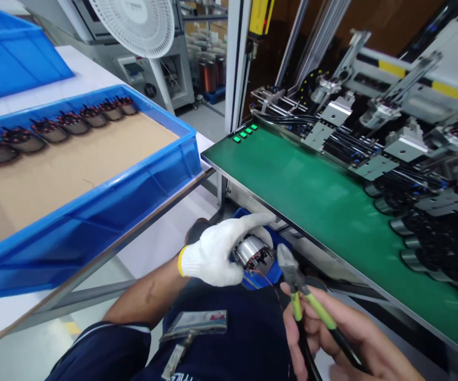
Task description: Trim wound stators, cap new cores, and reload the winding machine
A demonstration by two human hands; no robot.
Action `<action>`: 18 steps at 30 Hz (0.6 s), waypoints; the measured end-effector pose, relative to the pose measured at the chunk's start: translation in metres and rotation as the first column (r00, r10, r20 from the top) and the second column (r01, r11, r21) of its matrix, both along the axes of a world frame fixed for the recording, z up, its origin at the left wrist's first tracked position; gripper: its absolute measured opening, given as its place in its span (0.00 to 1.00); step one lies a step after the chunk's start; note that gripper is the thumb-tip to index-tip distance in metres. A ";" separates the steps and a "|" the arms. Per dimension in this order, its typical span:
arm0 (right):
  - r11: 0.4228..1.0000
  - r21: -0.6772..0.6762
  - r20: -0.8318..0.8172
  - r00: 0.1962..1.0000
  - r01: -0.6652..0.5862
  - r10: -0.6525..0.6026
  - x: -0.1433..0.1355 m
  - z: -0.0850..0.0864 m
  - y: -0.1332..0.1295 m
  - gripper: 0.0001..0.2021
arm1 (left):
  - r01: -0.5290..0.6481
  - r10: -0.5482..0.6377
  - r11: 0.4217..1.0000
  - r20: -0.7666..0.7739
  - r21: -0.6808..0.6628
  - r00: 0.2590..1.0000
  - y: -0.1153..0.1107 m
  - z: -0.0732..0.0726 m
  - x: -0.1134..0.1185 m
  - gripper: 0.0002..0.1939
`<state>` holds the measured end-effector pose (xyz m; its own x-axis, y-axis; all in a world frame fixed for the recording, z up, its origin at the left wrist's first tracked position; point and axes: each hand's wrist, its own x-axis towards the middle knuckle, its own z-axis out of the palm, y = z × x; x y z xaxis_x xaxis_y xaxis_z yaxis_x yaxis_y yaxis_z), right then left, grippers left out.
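My left hand (218, 251), in a white knitted glove, grips a motor stator (250, 251) above my lap. The stator has a silvery metal ring with dark windings and terminals, and a thin copper wire (270, 283) trails from it. Bare, my right hand (328, 328) is wrapped around the green-and-black handles of a pair of cutting pliers (292, 270). Their jaws point up beside the stator, apart from it. Behind the stator, a blue bin (276, 272) shows in part under the bench edge.
At left, a blue tray (133, 174) holds a row of stators (73, 123) on cardboard. A green bench (292, 164) at right carries several stators (419, 259) near machine fixtures (375, 143). Behind stand a white fan (137, 21) and another blue crate (18, 58).
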<state>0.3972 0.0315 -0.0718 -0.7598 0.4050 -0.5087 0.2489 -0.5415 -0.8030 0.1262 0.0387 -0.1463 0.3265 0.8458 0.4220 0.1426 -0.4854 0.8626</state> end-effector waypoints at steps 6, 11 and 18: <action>0.974 0.173 -0.025 0.989 0.148 -0.145 0.024 -0.005 0.009 0.33 | 0.008 -0.007 1.000 0.026 -0.025 1.000 0.001 -0.007 -0.002 0.54; 0.731 0.620 0.034 0.922 0.283 -0.385 0.009 -0.023 0.069 0.29 | -0.043 0.043 0.999 0.023 -0.021 0.999 -0.002 -0.013 -0.004 0.54; 0.160 0.953 0.302 0.775 -0.257 -0.556 -0.011 -0.104 0.197 0.37 | -0.439 0.431 0.898 -0.165 -0.017 0.887 -0.051 0.011 -0.055 0.54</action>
<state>0.3860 0.2288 -0.1755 -0.3983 0.9021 0.1659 0.7960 0.4299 -0.4261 0.0715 -0.0122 -0.1357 -0.0225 0.9374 0.3476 0.4608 -0.2989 0.8357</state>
